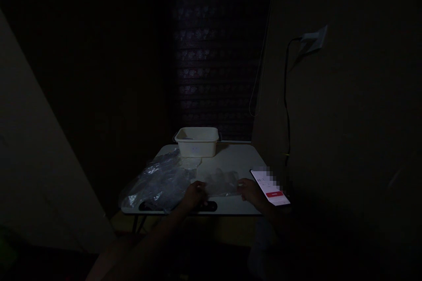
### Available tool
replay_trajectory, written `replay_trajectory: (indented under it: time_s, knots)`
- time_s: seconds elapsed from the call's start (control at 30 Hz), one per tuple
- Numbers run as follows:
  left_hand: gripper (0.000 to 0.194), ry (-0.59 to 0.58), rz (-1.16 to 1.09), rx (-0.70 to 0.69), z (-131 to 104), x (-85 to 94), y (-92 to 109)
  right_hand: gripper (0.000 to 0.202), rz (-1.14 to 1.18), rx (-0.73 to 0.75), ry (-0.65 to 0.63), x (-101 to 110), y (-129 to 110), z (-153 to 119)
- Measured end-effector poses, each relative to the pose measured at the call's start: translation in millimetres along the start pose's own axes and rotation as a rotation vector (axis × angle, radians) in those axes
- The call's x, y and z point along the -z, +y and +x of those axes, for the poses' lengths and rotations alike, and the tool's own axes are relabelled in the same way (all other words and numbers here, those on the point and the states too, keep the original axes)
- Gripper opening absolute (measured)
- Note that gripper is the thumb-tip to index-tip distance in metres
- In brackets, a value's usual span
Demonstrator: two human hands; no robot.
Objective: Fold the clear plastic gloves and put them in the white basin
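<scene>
A clear plastic bag [222, 183] lies stretched out low over the front of a small white table [235, 158]. My left hand [196, 193] has its fingers curled at the bag's left edge. At the opposite edge, my right hand [249, 190] pinches the bag's side. A crumpled heap of clear plastic [161, 180] covers the table's left part, just beside my left hand. The dim light hides the finer details of the fingers.
A white rectangular bin [198, 147] stands at the table's back. A lit phone [272, 191] sits at the right edge, near my right forearm. A black cord [286, 96] hangs from a wall outlet [314, 40]. Dark blinds [211, 61] cover the window behind.
</scene>
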State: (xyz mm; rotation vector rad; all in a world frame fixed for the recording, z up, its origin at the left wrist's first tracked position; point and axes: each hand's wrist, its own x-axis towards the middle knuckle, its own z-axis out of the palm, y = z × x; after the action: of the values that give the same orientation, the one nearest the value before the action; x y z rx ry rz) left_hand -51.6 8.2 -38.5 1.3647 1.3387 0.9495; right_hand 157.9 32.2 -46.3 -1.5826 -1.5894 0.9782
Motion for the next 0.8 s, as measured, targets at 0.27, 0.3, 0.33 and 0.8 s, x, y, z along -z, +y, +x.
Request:
replay_trajectory:
  time_s: [0.27,0.3,0.33,0.8]
  knots:
    - [0.030,0.044,0.021,0.048,4.4,-2.9,-0.2,0.024,0.017,-0.009,0.068,-3.9,5.7,3.2]
    - [0.031,0.036,0.006,0.050,4.3,-2.8,-0.1,0.024,0.010,-0.009,0.073,-3.4,4.8,2.5]
    - [0.032,0.032,-0.015,0.053,4.0,-2.7,0.1,0.025,0.000,-0.014,0.081,-2.7,3.7,1.7]
    - [0.029,0.089,-0.230,0.119,-0.5,-12.8,6.7,0.025,0.240,-0.137,0.000,0.1,-3.8,-7.1]
